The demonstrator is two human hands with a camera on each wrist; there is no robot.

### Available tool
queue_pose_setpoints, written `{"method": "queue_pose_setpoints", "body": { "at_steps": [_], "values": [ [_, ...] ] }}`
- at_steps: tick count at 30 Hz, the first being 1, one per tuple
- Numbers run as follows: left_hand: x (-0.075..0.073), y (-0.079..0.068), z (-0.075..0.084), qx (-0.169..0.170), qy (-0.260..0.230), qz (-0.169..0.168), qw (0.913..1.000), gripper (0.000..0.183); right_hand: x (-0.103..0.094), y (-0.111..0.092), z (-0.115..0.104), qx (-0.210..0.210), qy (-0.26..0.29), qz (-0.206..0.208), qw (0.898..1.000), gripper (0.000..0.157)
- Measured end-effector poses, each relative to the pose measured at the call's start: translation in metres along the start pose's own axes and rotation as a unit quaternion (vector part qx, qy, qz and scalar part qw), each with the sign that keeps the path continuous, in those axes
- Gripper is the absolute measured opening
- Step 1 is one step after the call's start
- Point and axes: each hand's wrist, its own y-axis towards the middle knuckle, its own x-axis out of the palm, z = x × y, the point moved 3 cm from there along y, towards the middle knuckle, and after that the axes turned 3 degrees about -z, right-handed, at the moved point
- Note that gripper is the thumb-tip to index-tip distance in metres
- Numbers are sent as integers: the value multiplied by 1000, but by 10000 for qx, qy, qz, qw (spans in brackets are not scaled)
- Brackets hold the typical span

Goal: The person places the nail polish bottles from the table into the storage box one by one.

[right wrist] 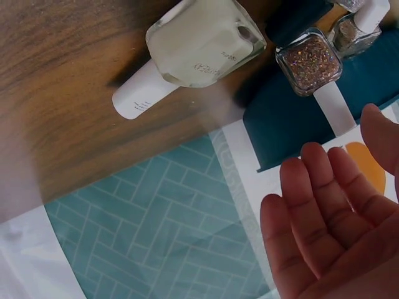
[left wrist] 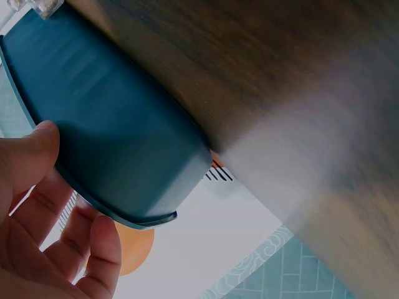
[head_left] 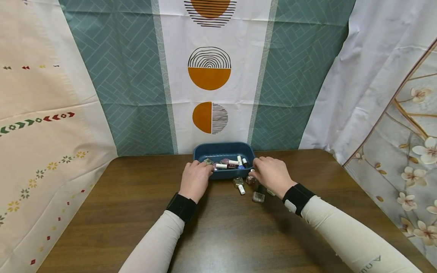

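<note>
A dark blue plastic bin (head_left: 225, 174) sits at the table's back edge with several nail polish bottles (head_left: 233, 162) inside. My left hand (head_left: 196, 180) grips its front left rim; in the left wrist view the thumb is on the outer wall (left wrist: 118, 118) and the fingers curl past the rim. My right hand (head_left: 273, 174) hovers by the front right corner, fingers loosely bent, holding nothing in the right wrist view. Near its fingertips a glitter nail polish bottle (right wrist: 310, 62) with a white cap stands before the bin. A pale nail polish bottle (right wrist: 206, 43) lies on its side.
More nail polish lies in front of the bin: a gold glitter bottle (head_left: 238, 182) with a white cap and a silver glitter bottle (head_left: 258, 197) with a dark cap. Cloth hangings (head_left: 211, 94) stand right behind the brown wooden table (head_left: 136, 212).
</note>
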Motion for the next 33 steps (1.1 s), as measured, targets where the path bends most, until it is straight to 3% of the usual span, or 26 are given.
{"method": "queue_pose_setpoints", "body": {
  "at_steps": [10,33],
  "values": [
    [1,0,0,-6,41,-19,10000,16,10,-1,0,265,-129,-118,9995,41],
    [0,1,0,-24,55,-62,10000,17,15,1,-2,311,-175,-48,9994,38]
  ]
}}
